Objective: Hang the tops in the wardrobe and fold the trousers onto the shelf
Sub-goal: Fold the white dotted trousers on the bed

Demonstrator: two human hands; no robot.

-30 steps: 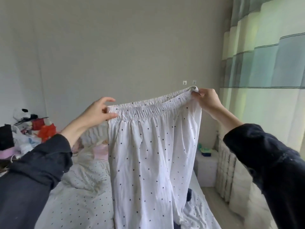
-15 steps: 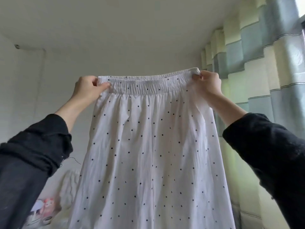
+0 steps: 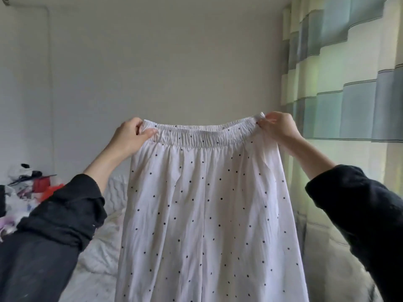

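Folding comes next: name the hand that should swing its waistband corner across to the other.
Left, probably. The left hand and right hand both pinch the white dotted trousers alike, but the right sits beside the striped curtain; the left has open room.

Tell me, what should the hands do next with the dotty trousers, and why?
Probably bring both hands together to fold them in half. The left hand and right hand each pinch one end of the waistband, and the trousers hang open and unfolded.
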